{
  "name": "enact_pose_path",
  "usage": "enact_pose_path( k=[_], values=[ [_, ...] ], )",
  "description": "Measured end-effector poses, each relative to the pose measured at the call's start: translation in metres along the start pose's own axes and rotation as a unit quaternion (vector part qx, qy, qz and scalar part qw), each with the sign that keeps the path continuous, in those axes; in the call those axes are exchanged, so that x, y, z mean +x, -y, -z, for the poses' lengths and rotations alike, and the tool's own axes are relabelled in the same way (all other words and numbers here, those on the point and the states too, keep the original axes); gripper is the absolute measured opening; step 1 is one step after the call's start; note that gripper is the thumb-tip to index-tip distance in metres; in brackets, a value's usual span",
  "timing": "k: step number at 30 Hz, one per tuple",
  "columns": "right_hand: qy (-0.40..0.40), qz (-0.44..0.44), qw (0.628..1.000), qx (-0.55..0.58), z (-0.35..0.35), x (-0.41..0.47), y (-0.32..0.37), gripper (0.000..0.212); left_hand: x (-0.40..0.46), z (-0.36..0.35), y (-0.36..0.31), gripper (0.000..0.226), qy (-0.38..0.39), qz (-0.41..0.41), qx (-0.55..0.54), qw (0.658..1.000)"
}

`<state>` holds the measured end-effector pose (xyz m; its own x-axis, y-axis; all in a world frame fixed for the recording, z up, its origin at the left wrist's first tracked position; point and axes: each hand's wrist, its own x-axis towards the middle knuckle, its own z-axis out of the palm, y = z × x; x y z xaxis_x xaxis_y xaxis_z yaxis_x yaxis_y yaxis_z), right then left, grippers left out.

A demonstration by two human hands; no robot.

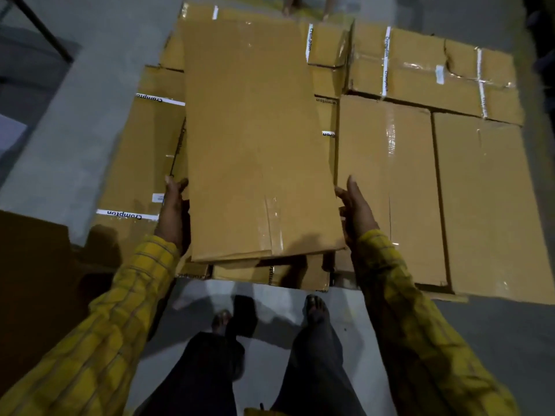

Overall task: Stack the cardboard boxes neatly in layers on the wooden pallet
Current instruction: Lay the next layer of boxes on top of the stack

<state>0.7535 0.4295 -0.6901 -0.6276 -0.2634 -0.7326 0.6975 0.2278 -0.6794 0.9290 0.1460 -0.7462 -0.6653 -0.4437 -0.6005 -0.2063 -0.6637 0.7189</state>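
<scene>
I hold a long brown cardboard box lengthwise in front of me, above a layer of similar boxes. My left hand grips its near left edge, thumb on top. My right hand grips its near right edge, fingers under the side. Beneath it lie several taped boxes with white branded tape strips. To the right a higher layer of boxes lies side by side. The pallet itself is hidden under the boxes.
Grey concrete floor surrounds the stack. A dark brown surface lies at the left near my arm. My bare feet stand just before the stack's near edge. Another person's feet show at the far side.
</scene>
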Motion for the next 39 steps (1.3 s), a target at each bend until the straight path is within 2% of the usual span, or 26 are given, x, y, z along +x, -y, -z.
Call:
enact_pose_path(
  k=[1, 3, 5, 10, 13, 15, 17, 20, 24, 27, 30, 32, 34, 37, 39],
  values=[
    [0.016, -0.013, 0.999, -0.029, -0.003, 0.003, 0.001, 0.073, 0.002, -0.003, -0.008, 0.084, -0.002, 0.004, 0.012, 1.000],
    [0.035, -0.038, 0.994, -0.101, -0.007, 0.013, -0.001, 0.104, 0.006, -0.014, -0.016, 0.058, 0.009, 0.005, 0.051, 0.999],
    [0.031, -0.024, 0.993, -0.115, 0.004, 0.037, -0.017, 0.124, 0.008, -0.020, -0.014, 0.051, -0.001, -0.008, 0.084, 0.996],
    [-0.008, 0.006, 0.995, -0.103, -0.007, -0.029, 0.000, 0.128, -0.005, -0.035, -0.032, 0.069, 0.031, 0.003, 0.125, 0.992],
    [-0.044, 0.005, 0.997, -0.060, 0.015, -0.053, 0.002, 0.137, -0.020, -0.068, -0.042, 0.069, 0.065, -0.031, 0.146, 0.987],
    [-0.071, 0.023, 0.996, -0.048, 0.040, -0.065, 0.011, 0.140, -0.027, -0.097, -0.044, 0.082, 0.104, -0.042, 0.155, 0.982],
    [-0.097, 0.034, 0.993, -0.052, 0.070, -0.084, 0.026, 0.132, -0.037, -0.133, -0.041, 0.090, 0.140, -0.037, 0.169, 0.975],
    [-0.141, 0.044, 0.987, -0.057, 0.131, -0.109, 0.046, 0.111, -0.051, -0.196, -0.021, 0.090, 0.173, -0.044, 0.181, 0.967],
    [-0.187, 0.037, 0.977, -0.092, 0.225, -0.126, 0.061, 0.129, -0.065, -0.289, 0.025, 0.098, 0.218, -0.047, 0.206, 0.953],
    [-0.210, 0.032, 0.972, -0.105, 0.300, -0.133, 0.071, 0.106, -0.070, -0.358, 0.067, 0.107, 0.243, -0.042, 0.222, 0.943],
    [-0.238, 0.019, 0.964, -0.119, 0.373, -0.129, 0.076, 0.096, -0.074, -0.421, 0.106, 0.124, 0.261, -0.015, 0.231, 0.937],
    [-0.237, 0.019, 0.963, -0.125, 0.414, -0.123, 0.080, 0.078, -0.075, -0.458, 0.128, 0.129, 0.266, -0.003, 0.231, 0.936],
    [-0.243, 0.015, 0.962, -0.126, 0.451, -0.120, 0.086, 0.069, -0.075, -0.490, 0.151, 0.130, 0.269, -0.003, 0.234, 0.934],
    [-0.243, -0.005, 0.960, -0.138, 0.505, -0.110, 0.095, 0.068, -0.074, -0.529, 0.186, 0.115, 0.273, -0.012, 0.242, 0.931],
    [-0.232, -0.027, 0.961, -0.148, 0.535, -0.102, 0.098, 0.080, -0.074, -0.545, 0.209, 0.116, 0.265, -0.004, 0.255, 0.930]
  ],
)
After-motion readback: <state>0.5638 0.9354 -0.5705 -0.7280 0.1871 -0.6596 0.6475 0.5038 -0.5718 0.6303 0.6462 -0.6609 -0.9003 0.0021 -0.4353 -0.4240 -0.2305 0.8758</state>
